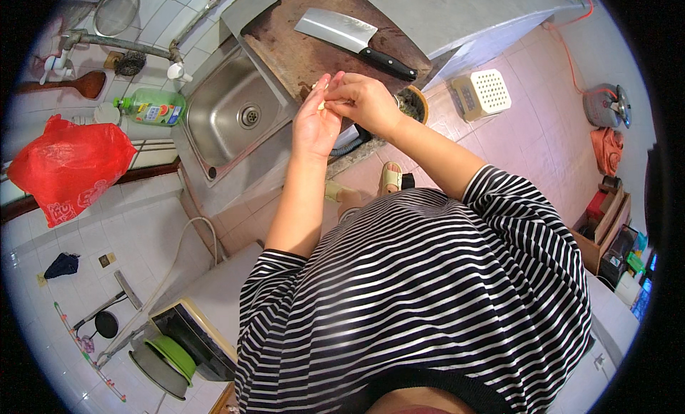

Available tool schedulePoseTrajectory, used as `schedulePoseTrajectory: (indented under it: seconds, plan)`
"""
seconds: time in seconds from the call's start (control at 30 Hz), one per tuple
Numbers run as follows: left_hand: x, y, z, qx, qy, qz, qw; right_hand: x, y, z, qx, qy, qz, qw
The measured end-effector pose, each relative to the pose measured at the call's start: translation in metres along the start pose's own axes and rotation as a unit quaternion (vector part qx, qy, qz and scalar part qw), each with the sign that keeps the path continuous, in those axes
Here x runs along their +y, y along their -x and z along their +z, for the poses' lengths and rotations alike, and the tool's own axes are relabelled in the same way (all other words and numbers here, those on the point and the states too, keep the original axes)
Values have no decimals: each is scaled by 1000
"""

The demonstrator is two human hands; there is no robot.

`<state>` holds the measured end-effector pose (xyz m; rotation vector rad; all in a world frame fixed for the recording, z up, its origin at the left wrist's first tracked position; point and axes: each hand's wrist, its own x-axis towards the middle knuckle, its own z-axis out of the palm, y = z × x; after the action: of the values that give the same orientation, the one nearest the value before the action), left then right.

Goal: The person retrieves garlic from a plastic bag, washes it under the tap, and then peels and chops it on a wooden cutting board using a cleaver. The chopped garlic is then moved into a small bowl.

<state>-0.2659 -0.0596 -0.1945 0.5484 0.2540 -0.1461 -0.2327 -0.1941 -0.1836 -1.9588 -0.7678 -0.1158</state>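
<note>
My left hand (317, 126) is held palm up over the near edge of a worn wooden cutting board (283, 55). Small pale food pieces, perhaps garlic (321, 105), lie in its fingers. Over that palm, the fingertips of my right hand (366, 101) pinch at one pale piece, largely covered by the fingers. Just beyond both hands, a cleaver (340, 31) with a black handle rests flat on the board, its handle toward the right. What exactly the pieces are is too small to tell.
Left of the board is a stainless steel sink (214, 130), with a green detergent bottle (155, 106) and a red plastic bag (72, 162) beside it. Below the board's right corner stands a bin (420, 106) with scraps. A plastic stool (484, 94) is on the tiled floor.
</note>
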Motion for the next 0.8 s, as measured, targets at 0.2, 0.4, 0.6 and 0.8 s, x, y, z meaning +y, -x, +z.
schedulePoseTrajectory:
  seconds: [0.2,0.4,0.6,0.8]
  plan:
    - [1,5,5,12,17,-14,1000,-10,-1,-3,16,24,-16,999]
    - [1,5,13,23,-2,-16,1000,-2,-2,2,15,35,-25,999]
    - [0,5,19,35,2,-20,999,-10,-4,-2,16,-8,5,1000]
    - [-4,0,10,30,24,-5,999,-3,-6,0,-18,-27,11,999]
